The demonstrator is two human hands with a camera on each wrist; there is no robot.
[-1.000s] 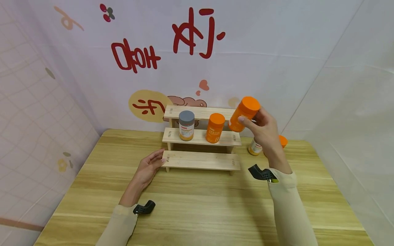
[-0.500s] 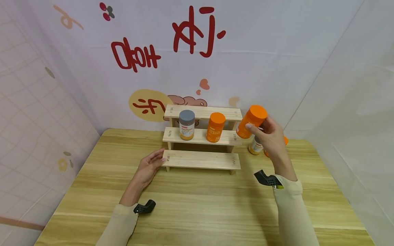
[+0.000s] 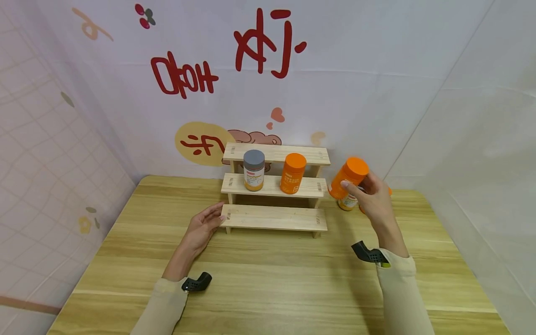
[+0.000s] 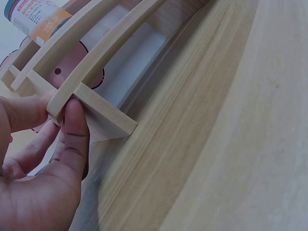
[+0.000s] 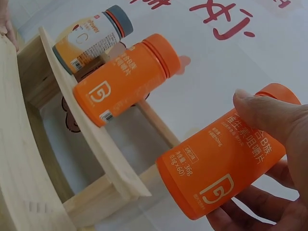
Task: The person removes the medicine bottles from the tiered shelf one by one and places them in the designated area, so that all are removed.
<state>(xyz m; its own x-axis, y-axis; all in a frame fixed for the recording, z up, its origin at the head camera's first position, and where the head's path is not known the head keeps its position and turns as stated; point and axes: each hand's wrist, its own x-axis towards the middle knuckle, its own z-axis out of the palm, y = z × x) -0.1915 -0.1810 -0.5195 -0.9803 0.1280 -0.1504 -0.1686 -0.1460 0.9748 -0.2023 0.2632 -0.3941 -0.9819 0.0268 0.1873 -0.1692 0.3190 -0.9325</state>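
Note:
My right hand (image 3: 374,197) holds an orange supplement bottle (image 3: 349,177) upright with a slight tilt, just right of the wooden stepped rack (image 3: 274,217). In the right wrist view the thumb lies across this bottle's label (image 5: 216,154), the fingers behind it. On the rack's middle step stand a grey-capped bottle (image 3: 253,171) and another orange bottle (image 3: 293,173). My left hand (image 3: 203,230) pinches the left end of the lowest step; the left wrist view shows thumb and finger on either side of the board (image 4: 91,62).
A white-labelled bottle (image 3: 347,203) stands on the wood-grain table (image 3: 268,288) right of the rack, partly covered by the held bottle. Beside it, a further orange bottle (image 3: 390,191) is mostly hidden by my right hand. A printed cloth backdrop (image 3: 356,70) rises behind.
My right hand has carried the orange bottle right and down, from in front of the rack's top step to beside its right end. The left hand stays at the lowest step.

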